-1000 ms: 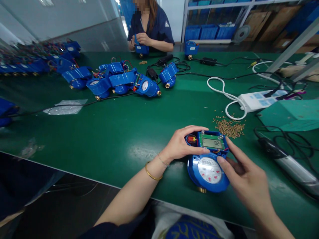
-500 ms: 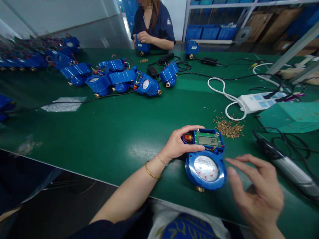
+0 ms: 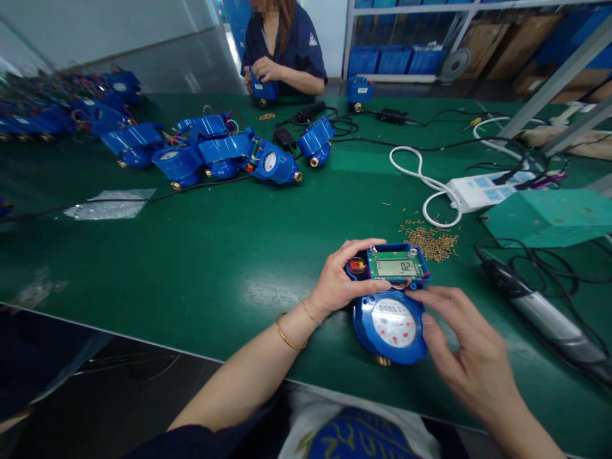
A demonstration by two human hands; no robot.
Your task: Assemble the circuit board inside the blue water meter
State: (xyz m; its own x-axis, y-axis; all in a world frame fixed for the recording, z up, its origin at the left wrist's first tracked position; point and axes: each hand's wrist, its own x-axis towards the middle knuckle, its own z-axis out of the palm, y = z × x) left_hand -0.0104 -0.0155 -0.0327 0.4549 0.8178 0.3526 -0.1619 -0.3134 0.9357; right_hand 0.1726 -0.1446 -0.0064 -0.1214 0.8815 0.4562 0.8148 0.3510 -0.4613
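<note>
A blue water meter [image 3: 391,325] lies face up on the green table in front of me. Its upper housing is uncovered, showing a circuit board with a lit display [image 3: 396,268] that reads about 0.2. Below that sits the round dial, and a brass fitting points toward me. My left hand [image 3: 337,280] grips the housing from the left, thumb along its lower edge and fingers at the top. My right hand [image 3: 466,341] is at the meter's right side, index fingertip on the body by the housing's lower right corner, thumb by the dial rim; nothing is visible between its fingers.
Small brass screws [image 3: 434,244] lie heaped behind the meter. A corded electric screwdriver [image 3: 545,312] rests on the right, near a green box [image 3: 549,217] and a white power strip [image 3: 488,190]. Several blue meters [image 3: 224,150] stand at the back left. Across the table a person [image 3: 282,57] handles another meter.
My right hand has moved left from beside the meter to touch its right side. My left hand keeps its hold. The whole view has shifted slightly.
</note>
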